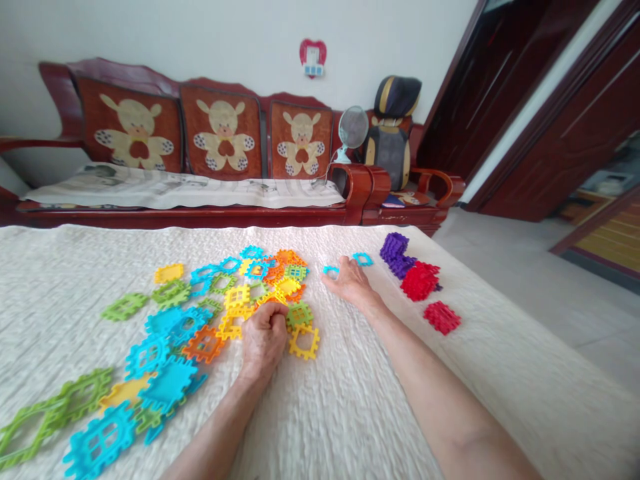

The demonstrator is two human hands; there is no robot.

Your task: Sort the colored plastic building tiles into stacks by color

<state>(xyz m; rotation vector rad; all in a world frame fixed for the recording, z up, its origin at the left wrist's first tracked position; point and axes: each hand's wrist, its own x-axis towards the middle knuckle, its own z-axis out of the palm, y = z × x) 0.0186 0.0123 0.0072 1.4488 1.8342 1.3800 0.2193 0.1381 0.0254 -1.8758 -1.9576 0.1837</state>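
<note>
My left hand [264, 335] is closed, its fingers curled at the near edge of a spread of interlocking plastic tiles. Yellow tiles [237, 296] lie just beyond it, and a square yellow frame tile [304, 342] is at its right. Whatever the curled fingers hold, if anything, is hidden. Farther right, my right hand [350, 281] rests low over the cloth with thumb and fingers apart. A small blue tile [331, 270] shows by its thumb and index finger, partly covered. Another blue tile [363, 259] lies just past its fingers.
Stacked purple tiles [395, 253] and red tiles [421, 281] stand toward the table's right edge, with a separate red stack [442, 318] nearer. Blue tiles [103, 440], green tiles [85, 395] and orange tiles [204, 344] spread leftward over the white quilted cloth [310, 427]. Behind is a wooden sofa [200, 217].
</note>
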